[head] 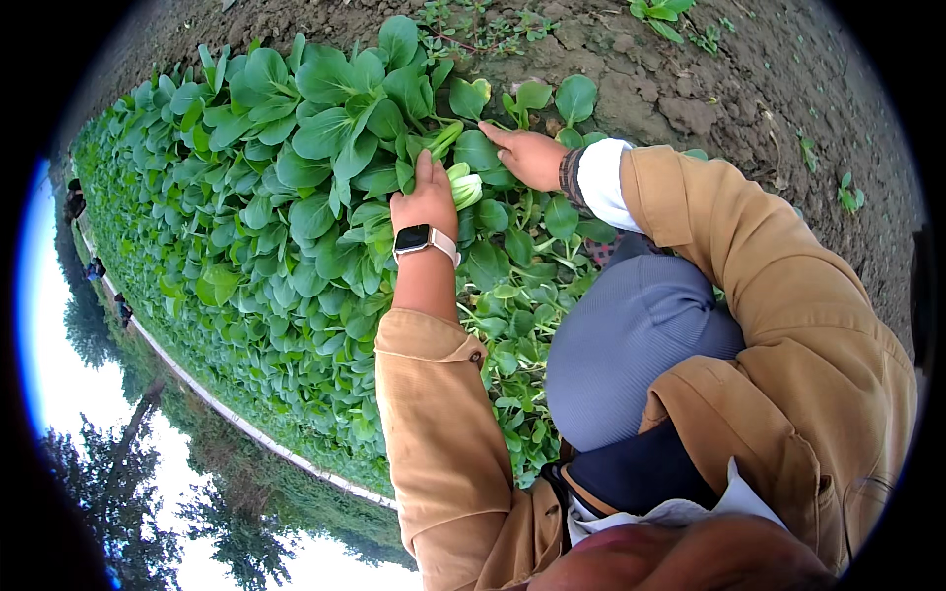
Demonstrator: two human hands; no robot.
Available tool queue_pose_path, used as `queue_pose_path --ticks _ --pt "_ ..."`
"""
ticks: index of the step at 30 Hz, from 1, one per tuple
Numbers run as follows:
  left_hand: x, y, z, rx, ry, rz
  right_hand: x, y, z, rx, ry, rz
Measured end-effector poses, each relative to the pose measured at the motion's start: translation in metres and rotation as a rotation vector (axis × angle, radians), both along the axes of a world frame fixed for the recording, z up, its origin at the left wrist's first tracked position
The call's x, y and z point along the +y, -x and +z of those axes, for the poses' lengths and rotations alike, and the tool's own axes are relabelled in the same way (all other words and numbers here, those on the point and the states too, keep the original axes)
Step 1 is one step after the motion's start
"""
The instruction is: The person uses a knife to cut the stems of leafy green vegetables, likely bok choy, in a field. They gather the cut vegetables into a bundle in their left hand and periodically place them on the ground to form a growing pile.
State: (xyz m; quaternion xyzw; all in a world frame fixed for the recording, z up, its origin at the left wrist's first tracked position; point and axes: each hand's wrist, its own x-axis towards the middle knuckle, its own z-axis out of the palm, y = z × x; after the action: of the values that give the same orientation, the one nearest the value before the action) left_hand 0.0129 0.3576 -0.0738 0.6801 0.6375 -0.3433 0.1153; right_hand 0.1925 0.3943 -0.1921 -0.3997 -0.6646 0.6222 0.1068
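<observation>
My left hand comes in from below, wearing a smartwatch with a pale band. It is closed around a bok choy plant, whose pale cut-looking base sticks out to the right of the fingers. Just beyond the fingertips are light green stalks of another plant. To the right, my right hand reaches low among the leaves at the edge of the bed, its index finger extended beside a yellow-edged leaf. Its other fingers are mostly hidden, so whether it grips anything does not show.
Dense bok choy stretches away to the left. Bare cracked soil with small weeds borders it at the top and right. Loose-looking greens lie near my bent knee. Far left are a pale path edge, trees and distant people.
</observation>
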Motion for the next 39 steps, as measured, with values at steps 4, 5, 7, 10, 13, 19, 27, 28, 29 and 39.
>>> queue_pose_path --ticks 4,5,7,10,13,19,27,28,29,39 --pt "-0.006 -0.012 0.009 -0.013 -0.035 0.042 0.014 0.011 -0.001 -0.025 0.101 0.085" --pt "-0.010 -0.016 0.013 -0.021 -0.060 0.047 0.014 0.009 0.001 -0.016 0.140 0.102" --pt "-0.012 -0.034 0.024 -0.067 -0.103 0.075 0.007 -0.008 -0.012 0.042 -0.033 0.008" --pt "-0.043 -0.062 0.067 -0.302 -0.337 0.160 0.008 -0.042 0.061 0.262 0.647 -0.327" --pt "-0.079 -0.106 0.102 -0.438 -0.457 0.261 0.003 -0.058 0.118 0.482 0.919 -0.481" --pt "-0.099 -0.137 0.119 -0.909 -0.404 0.620 0.006 -0.073 0.141 0.365 0.392 -0.271" --pt "-0.104 -0.150 0.078 -1.234 -0.591 1.062 -0.020 -0.063 0.129 0.473 0.820 -0.013" --pt "-0.104 -0.148 0.072 -1.115 -0.530 0.985 -0.018 -0.072 0.130 0.374 0.738 -0.105" --pt "-0.102 -0.145 0.066 -0.996 -0.470 0.906 -0.019 -0.074 0.122 0.326 0.526 -0.235" --pt "-0.081 -0.034 0.022 -0.074 0.026 0.294 -0.023 -0.073 0.111 0.015 0.176 0.369"
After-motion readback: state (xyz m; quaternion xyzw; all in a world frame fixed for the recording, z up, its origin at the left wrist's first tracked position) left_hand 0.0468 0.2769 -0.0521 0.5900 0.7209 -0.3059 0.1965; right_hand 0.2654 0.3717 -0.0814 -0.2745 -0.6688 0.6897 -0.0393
